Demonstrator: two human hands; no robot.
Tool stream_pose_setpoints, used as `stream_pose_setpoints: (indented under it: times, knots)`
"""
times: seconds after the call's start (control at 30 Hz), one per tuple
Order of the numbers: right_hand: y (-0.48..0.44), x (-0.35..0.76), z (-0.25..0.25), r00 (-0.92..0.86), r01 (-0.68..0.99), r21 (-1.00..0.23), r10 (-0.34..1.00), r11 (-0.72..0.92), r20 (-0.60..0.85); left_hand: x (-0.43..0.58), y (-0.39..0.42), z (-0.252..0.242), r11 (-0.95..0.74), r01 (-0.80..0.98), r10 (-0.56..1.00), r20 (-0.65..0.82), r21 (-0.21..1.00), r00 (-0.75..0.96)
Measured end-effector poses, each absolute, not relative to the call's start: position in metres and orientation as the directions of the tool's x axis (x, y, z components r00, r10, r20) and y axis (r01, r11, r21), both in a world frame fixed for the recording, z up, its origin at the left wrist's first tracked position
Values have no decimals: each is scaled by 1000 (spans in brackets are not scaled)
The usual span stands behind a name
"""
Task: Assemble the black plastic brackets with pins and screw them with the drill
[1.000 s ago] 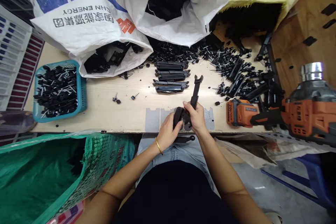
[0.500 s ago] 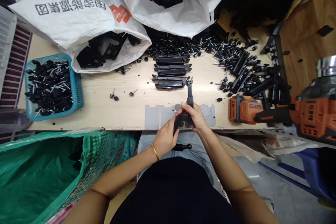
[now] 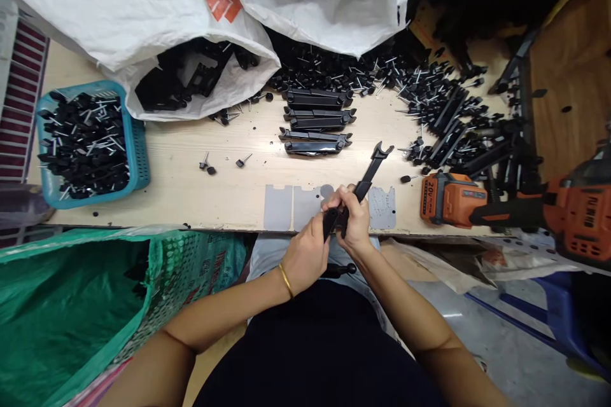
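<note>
At the table's front edge my right hand point(image 3: 356, 219) is closed round a black plastic arm with a forked end point(image 3: 370, 172), which points up and to the right. My left hand point(image 3: 309, 247) grips a short black plastic piece point(image 3: 329, 221) that meets the lower end of that arm; my fingers hide the joint between them. Below my hands, a black rod with a ball end point(image 3: 341, 269) lies on my lap. Ahead of my hands, several black plastic arms point(image 3: 315, 147) are stacked in rows on the table.
A blue basket point(image 3: 139, 159) of black knobs with metal pins stands left. White sacks point(image 3: 157, 19) line the back, near a heap of pinned knobs point(image 3: 329, 73). An orange battery point(image 3: 453, 199) and an orange power tool point(image 3: 582, 222) are right. A green sack point(image 3: 62, 305) hangs front left.
The forked arm has tilted from nearly upright to slanting right in my right hand. Both hands stay closed on the pieces and have shifted slightly right. The view has moved a little.
</note>
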State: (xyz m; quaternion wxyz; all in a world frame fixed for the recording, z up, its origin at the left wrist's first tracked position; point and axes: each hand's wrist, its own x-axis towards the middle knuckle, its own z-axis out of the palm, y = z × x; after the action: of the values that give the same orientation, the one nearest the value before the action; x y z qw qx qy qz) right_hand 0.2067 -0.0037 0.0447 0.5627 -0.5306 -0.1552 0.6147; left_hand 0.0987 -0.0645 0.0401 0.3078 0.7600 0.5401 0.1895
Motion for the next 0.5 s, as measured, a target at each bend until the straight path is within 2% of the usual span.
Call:
stream_pose_setpoints:
  times: [0.2, 0.37, 0.43, 0.5]
  knots:
    - [1, 210, 44, 108, -499, -782, 868, -374, -484, 91, -54, 43, -267, 689, 894, -94, 674, 439]
    - [7, 211, 30, 237, -480, -813, 843, -330, -482, 78, -21, 39, -332, 679, 788, -204, 654, 581]
    - [4, 220, 21, 256, -383, -847, 838, -369, -481, 72, -1, 36, -369, 692, 733, -263, 621, 627]
    - [-3, 236, 17, 122, -195, -844, 841, -500, -526, 65, 17, 32, -417, 737, 714, -309, 532, 628]
